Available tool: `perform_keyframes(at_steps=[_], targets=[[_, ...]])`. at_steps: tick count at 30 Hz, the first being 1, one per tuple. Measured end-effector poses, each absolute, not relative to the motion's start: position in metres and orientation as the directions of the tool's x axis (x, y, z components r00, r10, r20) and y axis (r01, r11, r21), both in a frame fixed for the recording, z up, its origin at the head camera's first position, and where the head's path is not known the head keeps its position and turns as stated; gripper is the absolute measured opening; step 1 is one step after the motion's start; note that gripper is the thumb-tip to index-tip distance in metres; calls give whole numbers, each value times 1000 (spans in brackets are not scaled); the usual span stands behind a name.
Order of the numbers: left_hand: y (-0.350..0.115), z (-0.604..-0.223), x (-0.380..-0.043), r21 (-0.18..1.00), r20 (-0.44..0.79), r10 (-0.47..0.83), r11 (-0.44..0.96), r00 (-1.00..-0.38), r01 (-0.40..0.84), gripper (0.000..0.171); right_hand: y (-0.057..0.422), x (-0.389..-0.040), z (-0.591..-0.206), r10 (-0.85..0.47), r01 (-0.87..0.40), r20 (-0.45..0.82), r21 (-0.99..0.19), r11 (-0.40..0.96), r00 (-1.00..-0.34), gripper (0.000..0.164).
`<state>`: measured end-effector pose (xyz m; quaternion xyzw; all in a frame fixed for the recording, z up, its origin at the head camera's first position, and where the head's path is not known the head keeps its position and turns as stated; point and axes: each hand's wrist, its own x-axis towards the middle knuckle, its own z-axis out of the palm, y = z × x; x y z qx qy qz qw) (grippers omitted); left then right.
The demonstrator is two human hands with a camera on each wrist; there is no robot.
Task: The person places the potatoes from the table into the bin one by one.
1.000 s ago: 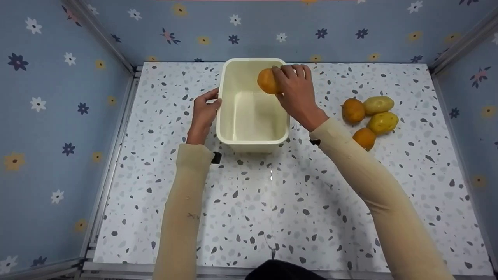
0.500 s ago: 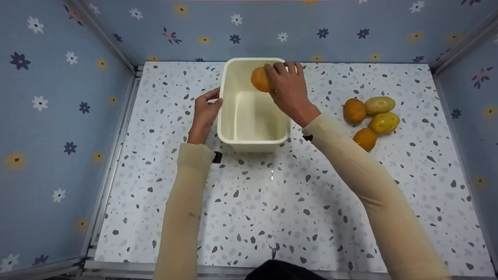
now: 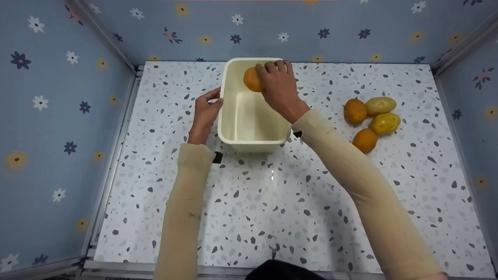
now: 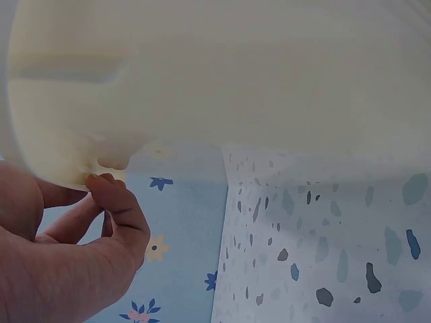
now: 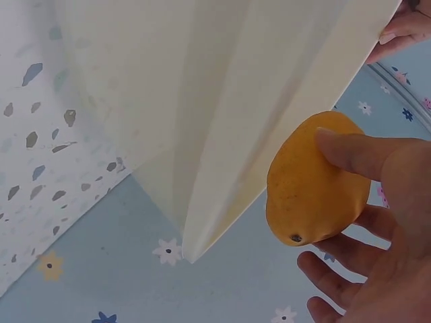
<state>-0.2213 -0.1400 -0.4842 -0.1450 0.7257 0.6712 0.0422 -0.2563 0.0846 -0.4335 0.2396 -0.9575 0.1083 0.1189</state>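
A cream plastic bin (image 3: pixel 249 142) stands near the back of the table, its mouth facing up. My left hand (image 3: pixel 205 114) holds its left rim, with fingertips and thumb at the edge in the left wrist view. Over the far part of the bin's opening, my right hand (image 3: pixel 281 89) grips an orange-yellow mango (image 3: pixel 253 80). In the right wrist view the thumb lies on one side of this mango (image 5: pixel 316 182) and fingers support the other side. A dark stem spot shows on its lower end. The palm side of my right hand is hidden in the head view.
Right of the bin lie two more orange mangoes (image 3: pixel 355 111) and two yellow, potato-like pieces (image 3: pixel 380 105), close together on the speckled table (image 3: pixel 241 210). Flower-patterned blue panels (image 3: pixel 264 31) wall in the back and both sides.
My right hand has moved left with the mango, from near the bin's right rim to farther over its opening. My left hand stays on the left rim.
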Motion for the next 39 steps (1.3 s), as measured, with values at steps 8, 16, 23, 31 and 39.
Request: perform_keyframes(at_steps=[8,16,23,31,39], targets=[[-141,-484,-222,956,-267,-150,80,-952,-281,43,72,-259,-435,-444,-482,242,-127,867,-863,44],[-141,-485,-223,956,-276,-146,65,-950,-287,43,66,-263,-433,-428,-454,202,-108,884,-881,42],[-141,-486,-221,964,-246,-148,65,-958,-257,43,60,-264,-427,-420,-440,168,-101,892,-892,40],[-141,-487,-221,959,-256,-162,78,-953,-271,42,51,-265,-425,-401,-411,96,-133,902,-911,43],[-140,-484,-221,957,-271,-164,64,-949,-284,44,44,-271,-429,-361,-365,55,-174,915,-931,47]])
